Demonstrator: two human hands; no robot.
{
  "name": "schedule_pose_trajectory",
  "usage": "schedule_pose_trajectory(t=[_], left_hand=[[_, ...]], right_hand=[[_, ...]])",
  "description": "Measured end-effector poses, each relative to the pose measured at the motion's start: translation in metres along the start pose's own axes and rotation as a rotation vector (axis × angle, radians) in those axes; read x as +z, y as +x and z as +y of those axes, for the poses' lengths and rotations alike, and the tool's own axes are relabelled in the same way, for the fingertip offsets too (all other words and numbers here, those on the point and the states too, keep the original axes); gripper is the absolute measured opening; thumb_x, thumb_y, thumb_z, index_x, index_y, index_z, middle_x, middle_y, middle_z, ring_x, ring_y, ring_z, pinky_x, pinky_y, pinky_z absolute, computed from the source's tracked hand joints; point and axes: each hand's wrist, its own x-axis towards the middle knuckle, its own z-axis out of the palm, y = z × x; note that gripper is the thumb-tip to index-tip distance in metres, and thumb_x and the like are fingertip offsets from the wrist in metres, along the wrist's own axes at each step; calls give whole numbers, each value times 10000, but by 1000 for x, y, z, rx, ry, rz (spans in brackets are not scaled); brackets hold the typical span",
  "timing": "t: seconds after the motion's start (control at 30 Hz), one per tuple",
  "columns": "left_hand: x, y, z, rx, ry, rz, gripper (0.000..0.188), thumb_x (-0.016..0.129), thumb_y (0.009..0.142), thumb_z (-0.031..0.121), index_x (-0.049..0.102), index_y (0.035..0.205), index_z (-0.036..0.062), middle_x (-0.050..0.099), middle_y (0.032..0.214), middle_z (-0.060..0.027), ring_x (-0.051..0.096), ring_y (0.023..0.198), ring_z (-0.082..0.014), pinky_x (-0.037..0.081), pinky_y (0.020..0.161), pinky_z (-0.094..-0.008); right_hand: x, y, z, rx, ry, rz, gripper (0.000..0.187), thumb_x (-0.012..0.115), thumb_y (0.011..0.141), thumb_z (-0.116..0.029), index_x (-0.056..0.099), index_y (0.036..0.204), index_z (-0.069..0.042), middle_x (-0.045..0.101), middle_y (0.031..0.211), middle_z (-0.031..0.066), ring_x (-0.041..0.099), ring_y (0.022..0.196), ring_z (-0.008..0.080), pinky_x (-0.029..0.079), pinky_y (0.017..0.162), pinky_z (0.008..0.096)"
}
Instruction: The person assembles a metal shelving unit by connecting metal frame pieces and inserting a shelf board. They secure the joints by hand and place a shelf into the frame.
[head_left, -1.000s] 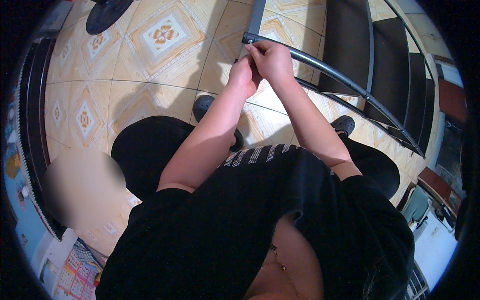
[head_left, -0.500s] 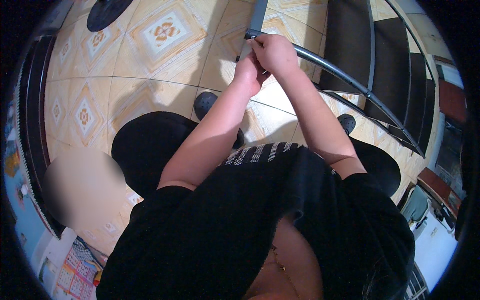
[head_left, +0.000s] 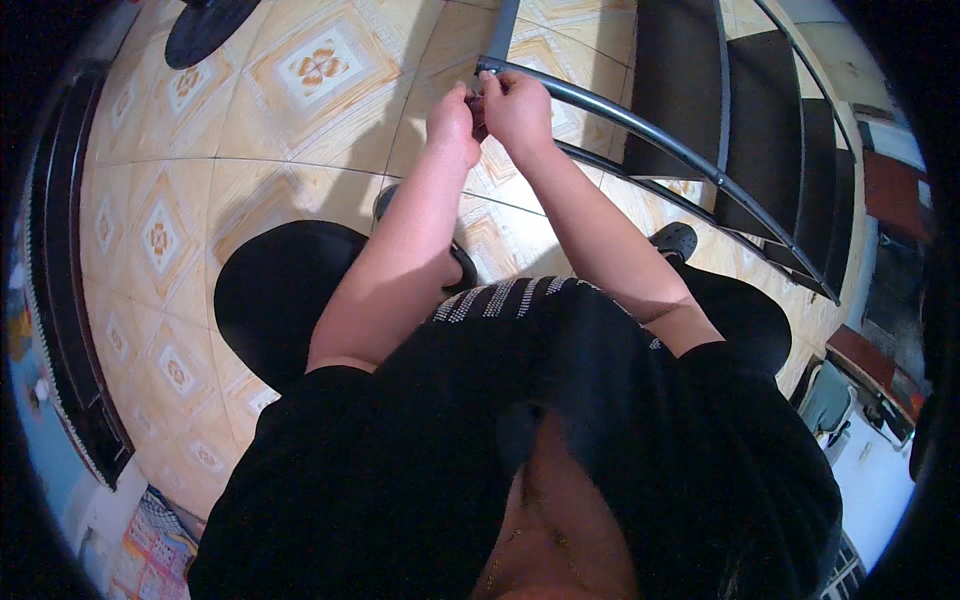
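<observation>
My left hand and my right hand are close together below the near end corner of a dark metal shelf frame. The right fingers are curled and pinched just under the tube's end, by a small fastener hole or screw head. My left fingers are bent too, turned toward the right hand. Something small and dark shows in the gap between the hands, too unclear to name. The tube runs from the corner past my right hand toward the lower right.
Dark shelf boards sit within the frame at the right. A black round base stands at the far left on the patterned tile floor. My shoe is near the lower frame rail. A dark furniture edge runs along the left.
My hands have come slightly apart; the left has moved down and left from under the right. Between them a small dark thing now shows. The whole view has shifted a little.
</observation>
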Motion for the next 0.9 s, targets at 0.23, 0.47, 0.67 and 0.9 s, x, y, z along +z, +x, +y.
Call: schedule_pose_trajectory(t=[0.23,0.47,0.67,0.9], left_hand=[[4,-17,-5,-136,326,31,260,473,929,401,584,875,173,595,801,17,556,767,-136,460,703,-332],[-5,-1,-3,-359,174,-149,285,399,965,329,576,868,127,606,823,-38,578,742,-187,499,718,-359],[-4,22,-14,-350,-129,-180,299,360,970,310,582,1010,113,633,954,-81,618,856,-242,516,777,-421],[25,-8,-10,-304,-287,-45,212,395,926,184,550,785,148,540,666,-19,492,564,-145,395,517,-278]], right_hand=[[8,19,15,2,-38,-65,304,594,877,-274,698,801,1,671,697,160,661,628,247,512,616,349],[-5,30,10,169,-16,-253,276,627,863,-251,706,802,6,676,707,104,631,597,172,499,585,298],[-7,28,4,237,60,-283,272,612,869,-237,706,821,14,680,724,114,636,608,174,502,561,298],[4,27,15,188,61,-188,281,594,881,-243,714,838,7,674,708,107,627,612,182,499,573,308]])
